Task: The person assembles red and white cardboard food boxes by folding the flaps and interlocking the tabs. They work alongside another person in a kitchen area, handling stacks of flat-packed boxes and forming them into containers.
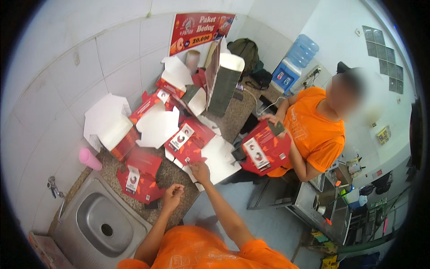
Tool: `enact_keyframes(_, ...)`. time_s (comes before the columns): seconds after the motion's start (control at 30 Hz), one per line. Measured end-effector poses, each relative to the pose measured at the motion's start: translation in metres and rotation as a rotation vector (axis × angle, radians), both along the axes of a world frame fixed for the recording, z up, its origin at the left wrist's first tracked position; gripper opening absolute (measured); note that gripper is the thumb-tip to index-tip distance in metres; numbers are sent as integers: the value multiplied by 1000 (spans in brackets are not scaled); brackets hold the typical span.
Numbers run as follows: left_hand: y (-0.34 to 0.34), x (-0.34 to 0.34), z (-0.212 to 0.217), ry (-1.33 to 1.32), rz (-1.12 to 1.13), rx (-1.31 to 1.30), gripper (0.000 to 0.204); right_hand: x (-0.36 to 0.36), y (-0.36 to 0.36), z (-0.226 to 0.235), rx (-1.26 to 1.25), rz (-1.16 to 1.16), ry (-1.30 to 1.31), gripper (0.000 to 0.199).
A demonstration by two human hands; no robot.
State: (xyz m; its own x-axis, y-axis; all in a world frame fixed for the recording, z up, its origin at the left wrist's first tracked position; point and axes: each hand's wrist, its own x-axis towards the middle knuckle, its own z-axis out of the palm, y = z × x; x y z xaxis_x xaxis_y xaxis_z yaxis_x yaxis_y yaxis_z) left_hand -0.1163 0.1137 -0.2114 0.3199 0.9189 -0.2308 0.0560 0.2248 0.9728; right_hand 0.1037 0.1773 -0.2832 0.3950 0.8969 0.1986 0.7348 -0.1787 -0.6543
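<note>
Red cardboard carton (199, 139) lay over white card sheets (219, 163) on counter (239, 110), looked light, stiff, easily creased; side edges seemed best hold. Right hand (200, 172) touched nearest edge, couldn't tell whether gripping; left hand (174, 197) half-curled, apparently empty

The co-worker's head (351, 87) was blurred beyond detail. Overlapping cartons (156, 123) hid much of the speckled worktop (235, 117). The wearer's orange shirt (192, 251) was cut off by the lower edge. Whether the right hand (200, 171) gripped or merely touched the red carton (202, 131) could not be determined.
</note>
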Motion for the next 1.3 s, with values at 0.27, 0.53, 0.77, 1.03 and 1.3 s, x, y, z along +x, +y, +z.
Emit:
enact_keyframes(0.27,26,12,31,-113,-26,-127,26,28,29,133,536,-132,137,23)
enact_keyframes(0.53,10,6,75,-1062,-104,-431,53,-19,-82,173,570,339,134,11)
enact_keyframes(0.77,-1,-21,8,-275,169,-469,34,-55,-154,126,165,578,215,26)
enact_keyframes(1.03,-22,-88,51,-155,-183,-201,49,28,-149,118,-165,103,964,42)
enact_keyframes(1.3,-28,-68,55,112,17,278,114,-54,-152,174,39,215,525,33)
